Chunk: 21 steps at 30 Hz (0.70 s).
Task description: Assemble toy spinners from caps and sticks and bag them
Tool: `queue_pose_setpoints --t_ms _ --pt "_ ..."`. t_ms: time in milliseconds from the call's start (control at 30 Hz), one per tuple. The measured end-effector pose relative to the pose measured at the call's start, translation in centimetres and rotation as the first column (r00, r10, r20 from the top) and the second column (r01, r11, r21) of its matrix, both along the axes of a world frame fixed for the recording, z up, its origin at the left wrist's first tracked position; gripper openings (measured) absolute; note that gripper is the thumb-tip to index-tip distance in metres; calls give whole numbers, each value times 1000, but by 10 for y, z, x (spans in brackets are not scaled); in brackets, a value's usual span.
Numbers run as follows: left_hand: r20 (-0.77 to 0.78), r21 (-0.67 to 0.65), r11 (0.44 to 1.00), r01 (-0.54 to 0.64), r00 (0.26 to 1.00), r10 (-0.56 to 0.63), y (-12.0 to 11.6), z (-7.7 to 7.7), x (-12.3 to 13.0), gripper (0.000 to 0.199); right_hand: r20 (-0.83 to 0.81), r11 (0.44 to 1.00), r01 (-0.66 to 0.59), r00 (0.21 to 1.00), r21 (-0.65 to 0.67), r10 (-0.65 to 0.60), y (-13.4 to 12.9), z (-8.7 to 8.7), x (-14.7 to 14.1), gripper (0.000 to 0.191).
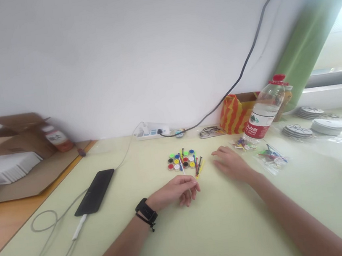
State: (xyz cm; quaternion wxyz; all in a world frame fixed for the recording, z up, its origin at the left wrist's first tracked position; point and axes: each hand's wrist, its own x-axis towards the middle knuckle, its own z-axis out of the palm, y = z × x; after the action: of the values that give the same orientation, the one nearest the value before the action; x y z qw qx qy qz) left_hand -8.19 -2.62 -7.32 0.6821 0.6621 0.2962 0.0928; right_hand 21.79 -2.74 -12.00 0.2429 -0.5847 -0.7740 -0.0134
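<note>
My left hand (184,189), with a black watch (146,212) on its wrist, is closed in a pinch near the middle of the table. Whatever its fingertips hold is too small to make out. Just beyond it lies a cluster of small round discs (177,167) in red, white, black, green, yellow and blue. Thin coloured sticks (199,165) lie over and beside the discs, a yellow tip close to my left fingertips. To the right, my right hand (231,164) rests on the table with its fingers apart, holding nothing. Beside it is a clear bag of small coloured pieces (243,144).
Another bag (270,158) lies right, near a water bottle (262,111) and striped bag (231,115). Stacked discs (297,132) stand far right. Glasses (210,132) and a power strip (152,132) sit by the wall. A phone (95,192) charges left, near an open carton (41,180).
</note>
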Motion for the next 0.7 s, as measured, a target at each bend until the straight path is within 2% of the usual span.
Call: queue_pose_setpoints --t_ms 100,200,467,700 --pt "1 19 1000 7 1000 -7 0 -2 0 42 -46 976 -215 975 28 217 -10 1 -29 45" --pt "9 23 1000 8 1000 -9 0 -2 1 41 -45 944 -330 943 -7 329 -18 4 -47 50" --pt "15 21 1000 8 1000 -8 0 0 2 41 -70 932 -357 933 -56 353 -20 7 -46 50" --pt "12 12 1000 -1 1000 1 -1 1 1 40 -84 935 -338 940 -112 330 -21 8 -49 40"
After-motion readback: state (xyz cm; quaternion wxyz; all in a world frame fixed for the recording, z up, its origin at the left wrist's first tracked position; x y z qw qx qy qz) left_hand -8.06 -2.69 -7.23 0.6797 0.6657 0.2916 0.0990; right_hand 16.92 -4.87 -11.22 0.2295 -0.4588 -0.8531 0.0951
